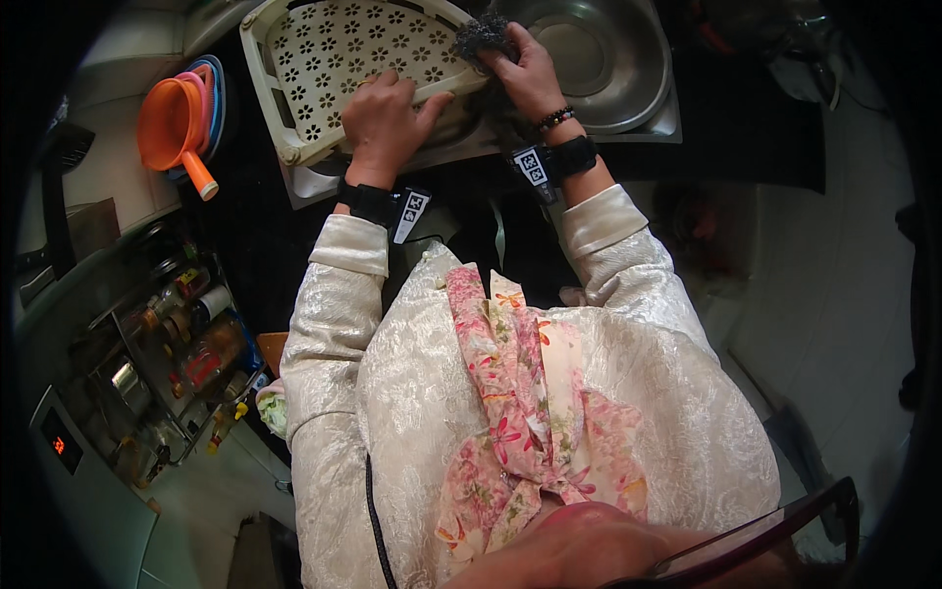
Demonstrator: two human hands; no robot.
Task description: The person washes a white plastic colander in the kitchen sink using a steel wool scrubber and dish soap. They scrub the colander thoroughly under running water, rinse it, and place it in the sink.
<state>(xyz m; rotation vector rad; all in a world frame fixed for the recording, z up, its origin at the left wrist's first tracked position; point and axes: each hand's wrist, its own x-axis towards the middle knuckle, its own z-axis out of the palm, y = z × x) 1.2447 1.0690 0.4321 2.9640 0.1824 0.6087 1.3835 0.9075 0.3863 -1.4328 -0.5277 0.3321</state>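
A cream plastic rack panel (360, 51) with flower-shaped holes is tilted over the sink at the top of the view. My left hand (386, 121) grips its near rim, fingers over the edge and thumb pointing right. In my right hand (531, 73) is a dark steel wool scourer (484, 40), held at the panel's right corner. Whether the scourer presses on the plastic I cannot tell. Under the panel, part of the left sink basin is hidden. To the right of my right hand lies a round steel basin (625, 66).
Orange, pink and blue plastic dippers (171, 121) hang or stand nested by the tiled wall at left. Dark countertop (751, 140) extends right of the sink. Lower left, a wire rack (132, 339) holds several bottles and jars, beside an appliance with a lit display (60, 442).
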